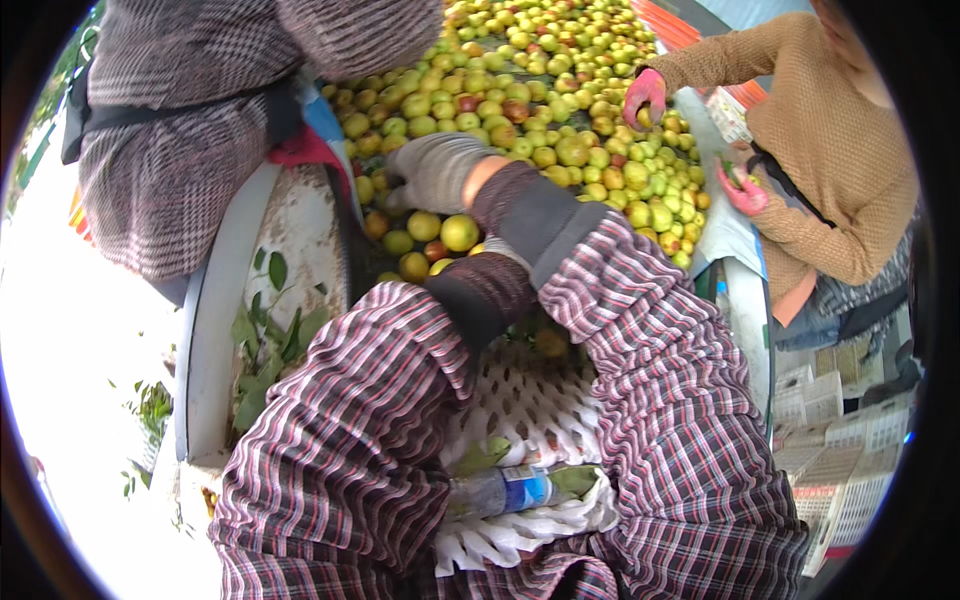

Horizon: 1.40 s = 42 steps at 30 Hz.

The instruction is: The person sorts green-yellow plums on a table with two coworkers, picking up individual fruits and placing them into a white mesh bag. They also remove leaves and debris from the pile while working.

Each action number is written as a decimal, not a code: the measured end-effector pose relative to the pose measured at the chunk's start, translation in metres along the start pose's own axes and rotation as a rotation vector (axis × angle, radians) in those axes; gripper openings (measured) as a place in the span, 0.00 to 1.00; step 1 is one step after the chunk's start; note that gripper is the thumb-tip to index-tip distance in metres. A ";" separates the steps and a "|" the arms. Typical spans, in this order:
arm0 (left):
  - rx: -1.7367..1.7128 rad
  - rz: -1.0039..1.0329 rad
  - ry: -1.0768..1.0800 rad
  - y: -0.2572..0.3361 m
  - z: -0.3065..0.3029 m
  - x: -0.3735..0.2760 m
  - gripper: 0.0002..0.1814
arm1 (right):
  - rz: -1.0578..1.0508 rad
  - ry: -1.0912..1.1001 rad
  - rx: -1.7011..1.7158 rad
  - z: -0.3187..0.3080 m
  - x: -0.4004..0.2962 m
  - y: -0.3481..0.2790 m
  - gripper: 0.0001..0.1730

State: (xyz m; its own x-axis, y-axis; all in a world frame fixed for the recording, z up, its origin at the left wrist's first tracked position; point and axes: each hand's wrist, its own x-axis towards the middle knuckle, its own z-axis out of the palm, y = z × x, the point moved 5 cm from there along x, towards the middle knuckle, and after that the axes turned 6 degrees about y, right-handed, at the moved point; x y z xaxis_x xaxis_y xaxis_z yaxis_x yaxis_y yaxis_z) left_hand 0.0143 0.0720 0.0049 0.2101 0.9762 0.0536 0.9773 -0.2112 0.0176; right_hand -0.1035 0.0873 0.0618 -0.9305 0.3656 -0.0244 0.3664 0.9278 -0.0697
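Many small round yellow-green fruits (420, 105), some with reddish-brown patches, cover the sorting surface before me. My right hand (439, 171), in a grey knitted glove, reaches left over them. Its fingers bend down among the fruits, and what they may hold is hidden. My left hand (508, 249) lies under my right wrist; only a strip of its pale glove shows, so its fingers are out of sight. Larger yellow fruits (459, 232) lie just below my right hand, close to both hands. Dark cuffs and plaid sleeves cover my forearms.
White foam netting (525, 405) and a plastic bottle (502, 491) lie between my arms. Leaves (270, 352) rest on the left ledge (292, 210). A person in a checked coat (180, 135) stands left; another, pink-gloved (646, 94), handles fruit at right. White crates (840, 450) stand lower right.
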 end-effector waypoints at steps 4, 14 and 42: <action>0.003 -0.015 0.031 -0.005 -0.008 0.000 0.26 | -0.093 -0.053 -0.188 0.010 -0.001 -0.022 0.22; 0.040 -0.082 0.190 -0.008 0.000 -0.001 0.24 | 0.177 0.401 0.427 -0.018 -0.131 -0.005 0.23; -0.110 -0.259 0.480 -0.049 -0.027 -0.010 0.35 | 0.899 0.536 0.008 -0.012 -0.254 0.195 0.44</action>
State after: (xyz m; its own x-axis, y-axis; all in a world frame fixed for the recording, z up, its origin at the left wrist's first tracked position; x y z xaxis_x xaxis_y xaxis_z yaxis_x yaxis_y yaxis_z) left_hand -0.0362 0.0712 0.0309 -0.0986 0.8707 0.4818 0.9811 0.0041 0.1933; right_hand 0.2041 0.1768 0.0661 -0.1915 0.9071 0.3749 0.9207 0.2984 -0.2515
